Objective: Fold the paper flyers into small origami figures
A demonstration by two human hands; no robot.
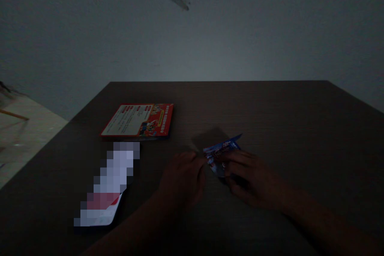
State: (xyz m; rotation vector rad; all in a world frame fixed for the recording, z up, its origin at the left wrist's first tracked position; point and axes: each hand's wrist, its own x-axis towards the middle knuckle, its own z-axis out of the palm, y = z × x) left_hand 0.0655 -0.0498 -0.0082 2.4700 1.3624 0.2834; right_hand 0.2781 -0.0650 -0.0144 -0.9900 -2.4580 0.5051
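The scene is dim. A small blue printed paper (223,151) lies folded on the dark wooden table (285,120) near its middle. My left hand (183,178) pinches the paper's left edge with curled fingers. My right hand (249,178) presses down on its right part, fingers closed over it. Part of the sheet looks lifted and blurred above the hands.
A red and white leaflet (139,121) lies flat behind the hands to the left. A phone (106,186) with a lit screen rests near the table's left front. A pale wall stands behind the table; light floor shows at far left.
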